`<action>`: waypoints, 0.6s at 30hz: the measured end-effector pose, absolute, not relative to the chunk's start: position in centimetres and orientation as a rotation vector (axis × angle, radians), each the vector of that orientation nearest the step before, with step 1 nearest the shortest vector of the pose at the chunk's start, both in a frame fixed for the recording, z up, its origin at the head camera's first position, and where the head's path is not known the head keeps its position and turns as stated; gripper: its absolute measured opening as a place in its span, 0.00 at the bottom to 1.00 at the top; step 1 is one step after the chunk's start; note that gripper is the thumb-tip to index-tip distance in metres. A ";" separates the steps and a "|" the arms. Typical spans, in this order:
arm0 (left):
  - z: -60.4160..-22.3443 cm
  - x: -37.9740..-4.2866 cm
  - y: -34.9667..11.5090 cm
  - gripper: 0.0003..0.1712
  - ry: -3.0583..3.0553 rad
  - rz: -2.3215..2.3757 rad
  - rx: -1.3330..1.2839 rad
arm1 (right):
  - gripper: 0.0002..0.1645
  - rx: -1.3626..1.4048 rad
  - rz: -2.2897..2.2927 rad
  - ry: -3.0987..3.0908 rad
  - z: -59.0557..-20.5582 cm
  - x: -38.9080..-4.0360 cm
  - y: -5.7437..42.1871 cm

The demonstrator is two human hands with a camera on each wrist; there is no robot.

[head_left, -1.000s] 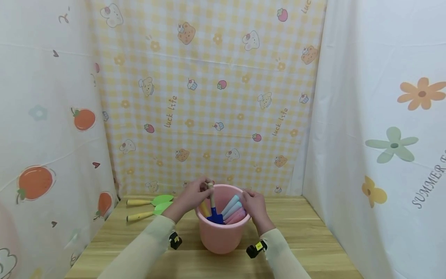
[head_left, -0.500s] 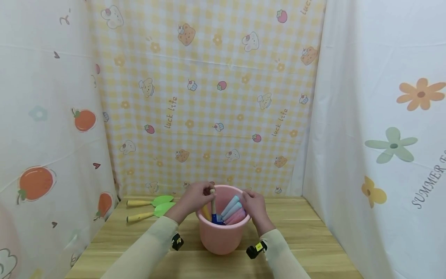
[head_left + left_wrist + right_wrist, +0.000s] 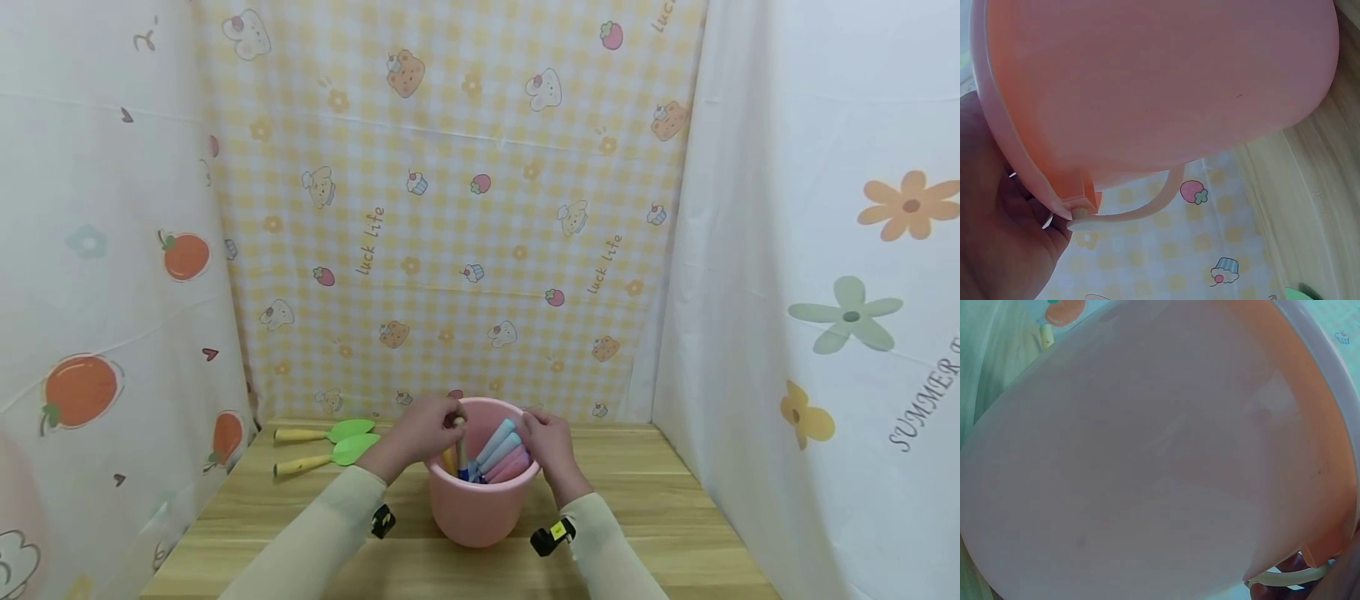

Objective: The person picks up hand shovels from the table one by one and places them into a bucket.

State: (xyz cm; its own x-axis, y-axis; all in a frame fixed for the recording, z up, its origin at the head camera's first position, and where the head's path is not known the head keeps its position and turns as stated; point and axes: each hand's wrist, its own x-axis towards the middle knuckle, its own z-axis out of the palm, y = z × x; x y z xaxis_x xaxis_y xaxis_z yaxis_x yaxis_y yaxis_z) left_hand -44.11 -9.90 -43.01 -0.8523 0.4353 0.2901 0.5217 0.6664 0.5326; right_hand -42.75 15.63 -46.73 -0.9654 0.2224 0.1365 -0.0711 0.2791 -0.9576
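Observation:
A pink bucket (image 3: 480,518) stands upright on the table, its wall filling most of both wrist views. Over its left rim, my left hand (image 3: 429,429) pinches the top of the wooden handle of a small blue shovel (image 3: 462,473), whose blade is down inside the bucket. The far right rim is held by my right hand (image 3: 550,443); in the right wrist view, fingers (image 3: 1269,592) show beside the white bucket handle (image 3: 1285,577). Also in the bucket lean light blue handles (image 3: 498,446), a pink handle (image 3: 508,468) and a yellow handle (image 3: 448,460). Their lower ends are hidden.
Two green trowels with yellow handles, one farther back (image 3: 351,430) and one nearer (image 3: 354,450), lie on the wooden table (image 3: 645,517) left of the bucket. A checked curtain (image 3: 450,233) hangs behind, with white printed curtains at both sides.
My left hand has moved slightly right and down, lowering the blue shovel deeper into the bucket; its blade has turned and shows less. The right hand stays at the rim.

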 end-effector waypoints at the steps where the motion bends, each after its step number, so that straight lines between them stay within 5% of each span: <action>1: -43.0 -44.1 -9.9 0.06 -2.737 -0.930 -0.799 | 0.20 -0.141 1.742 -2.306 -46.8 -42.8 15.6; 18: -42.7 -43.6 -9.9 0.12 -2.722 -0.947 -0.798 | 0.21 -0.146 1.745 -2.303 -47.0 -43.0 15.7</action>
State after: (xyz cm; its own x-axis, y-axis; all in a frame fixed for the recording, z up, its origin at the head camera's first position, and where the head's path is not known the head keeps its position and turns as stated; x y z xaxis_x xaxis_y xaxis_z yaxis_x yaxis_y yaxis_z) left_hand -43.60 -9.88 -42.73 -0.8468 0.4356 0.3052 0.5309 0.6590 0.5327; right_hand -43.01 15.65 -46.96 -0.9644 0.2272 0.1357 -0.0691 0.2787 -0.9579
